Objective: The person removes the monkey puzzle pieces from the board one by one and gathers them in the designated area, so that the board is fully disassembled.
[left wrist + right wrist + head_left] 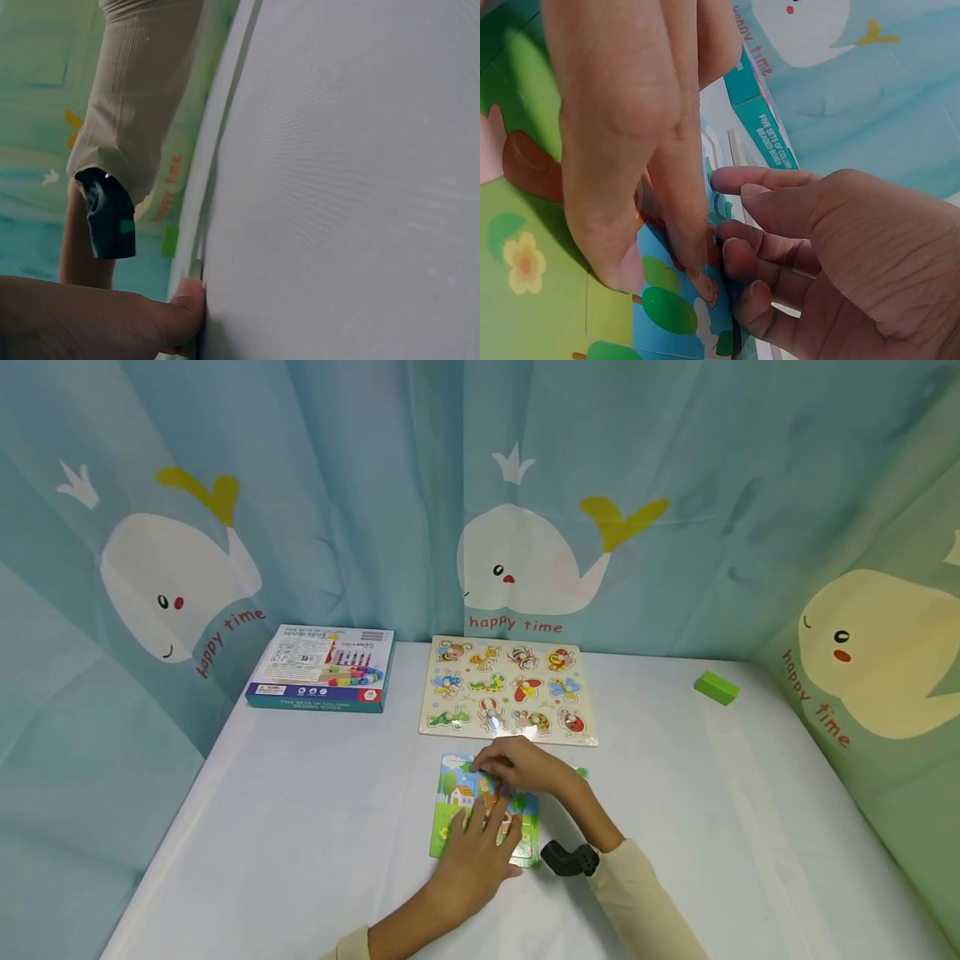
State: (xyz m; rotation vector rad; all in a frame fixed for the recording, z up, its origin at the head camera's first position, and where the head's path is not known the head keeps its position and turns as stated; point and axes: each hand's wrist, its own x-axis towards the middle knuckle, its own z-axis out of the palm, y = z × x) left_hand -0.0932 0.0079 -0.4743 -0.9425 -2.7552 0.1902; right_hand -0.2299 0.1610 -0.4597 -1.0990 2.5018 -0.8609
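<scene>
A small picture jigsaw puzzle [442, 835] with a house, trees and grass lies flat on the table. My left hand [474, 864] rests on it from the near side, fingers spread and tips down on the picture. In the right wrist view the left fingers [607, 150] press on its printed surface. My right hand [525, 764] reaches over the far part of the puzzle with bent fingers. Its fingertips [739, 251] touch the puzzle's edge, and nothing shows pinched between them. In the left wrist view only the left thumb side [112, 322] shows, low over the tabletop.
An insect peg puzzle board [510, 689] lies just beyond the jigsaw. At the back left is a bead game box [318, 668]; a green block [717, 687] sits at the back right. A small green thing [582, 772] lies behind the right wrist. Whale-print curtains [375, 527] enclose the table.
</scene>
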